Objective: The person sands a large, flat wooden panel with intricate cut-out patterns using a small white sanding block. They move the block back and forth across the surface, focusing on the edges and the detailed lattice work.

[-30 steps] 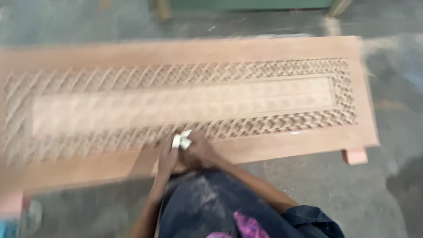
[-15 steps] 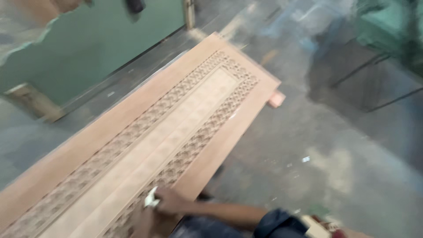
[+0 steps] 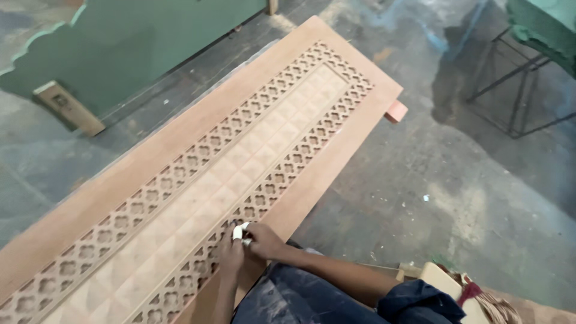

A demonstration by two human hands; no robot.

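Fingers of both my hands meet at one small white piece, pinched against the carved door panel.

Head view, items:
- Right hand: fingers closed on the white piece, pressing it onto the lattice border near the panel's close edge. Material of the piece too small to tell.
- Left hand: fingers bent, tips resting on the lattice just beside the piece, seemingly to steady it.
- Door panel: long, pale brown wood, lying flat just above the floor so its face is reachable. Plain outer frame, pierced quatrefoil lattice band, centre field of raised pyramid squares; matt, dusty.
- Wooden block: pinkish, under the far corner, propping the panel.
- Floor: grey concrete, stained, dusty.
- Green board: painted, leaning beyond the panel.
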